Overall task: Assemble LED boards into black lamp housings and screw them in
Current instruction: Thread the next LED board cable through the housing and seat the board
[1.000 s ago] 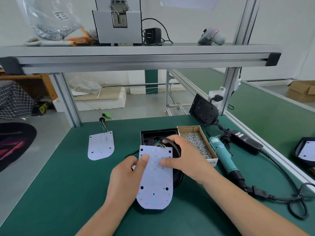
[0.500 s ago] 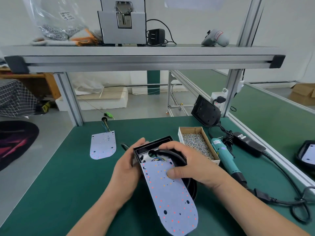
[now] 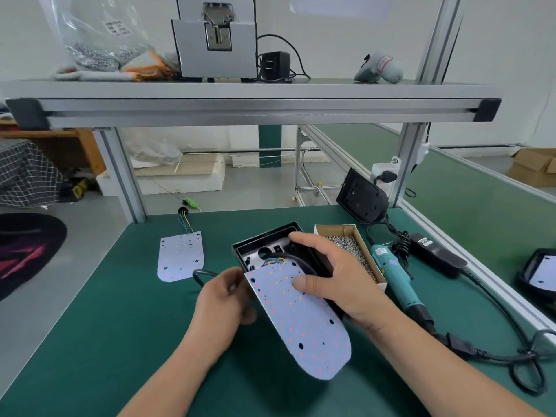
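A black lamp housing (image 3: 264, 239) is tilted up off the green mat in the middle of the bench. A white LED board (image 3: 304, 323) with coloured dots lies over its near part, slanting toward me, with coloured wires running from its far end into the housing. My left hand (image 3: 224, 299) grips the housing's left side. My right hand (image 3: 334, 281) wraps the right side, thumb pressing on the board, fingers over the far rim. A black cable (image 3: 200, 273) comes out on the left. A second LED board (image 3: 180, 256) lies flat to the left.
A cardboard box of screws (image 3: 350, 251) stands right of the housing, then a teal electric screwdriver (image 3: 392, 279) with its cable and power brick (image 3: 437, 258). Another black housing (image 3: 362, 200) leans against the frame post. A shelf (image 3: 249, 100) spans overhead.
The housing was lifted and turned so the board slants toward me. My left hand slid from the housing's far left corner down to its left side.
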Demonstrator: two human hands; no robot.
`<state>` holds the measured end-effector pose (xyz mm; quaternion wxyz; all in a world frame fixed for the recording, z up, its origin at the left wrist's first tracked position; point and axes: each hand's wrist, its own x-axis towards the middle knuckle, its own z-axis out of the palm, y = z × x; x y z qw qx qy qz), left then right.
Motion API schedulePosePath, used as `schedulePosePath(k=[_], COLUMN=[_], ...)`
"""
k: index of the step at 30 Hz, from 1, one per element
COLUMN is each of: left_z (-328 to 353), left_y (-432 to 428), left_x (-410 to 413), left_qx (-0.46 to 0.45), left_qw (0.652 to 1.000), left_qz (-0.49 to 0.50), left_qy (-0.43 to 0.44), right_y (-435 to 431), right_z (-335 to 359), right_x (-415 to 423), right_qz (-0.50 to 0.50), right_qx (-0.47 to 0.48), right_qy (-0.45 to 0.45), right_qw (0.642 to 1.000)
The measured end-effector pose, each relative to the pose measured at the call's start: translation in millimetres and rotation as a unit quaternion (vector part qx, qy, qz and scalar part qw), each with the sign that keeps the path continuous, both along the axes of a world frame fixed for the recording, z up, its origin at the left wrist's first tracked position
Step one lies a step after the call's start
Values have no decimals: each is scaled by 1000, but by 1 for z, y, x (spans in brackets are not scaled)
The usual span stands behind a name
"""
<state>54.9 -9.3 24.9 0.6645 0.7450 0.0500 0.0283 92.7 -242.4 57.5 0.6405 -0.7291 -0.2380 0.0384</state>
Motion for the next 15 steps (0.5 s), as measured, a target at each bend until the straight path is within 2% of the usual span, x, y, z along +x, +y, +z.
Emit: schedulePosePath(k=[3,6,9,13,15], left_z=[1,4,6,3,2], left_y=[-1,-4,-9,-11,-12], left_x=[-4,-5,-7,-9,-9], left_qx=[-162,-263,-253,-218,-205], left_qw=[983,957,962,974,978], left_qz=[-83,-107,-97,-63,-41], left_qy=[24,60,30,14,11], right_y=[4,9,16,25,28], right_z=[-2,-11,-19,-23,-18], right_x=[2,4,3,-4,-10], right_qz=[-53,-92,-151,-196,-147], right_qx=[19,-42,-147,-223,-201], right_qy=[-15,-59,-134,-243,-233], right_qw=[998,993,968,924,940])
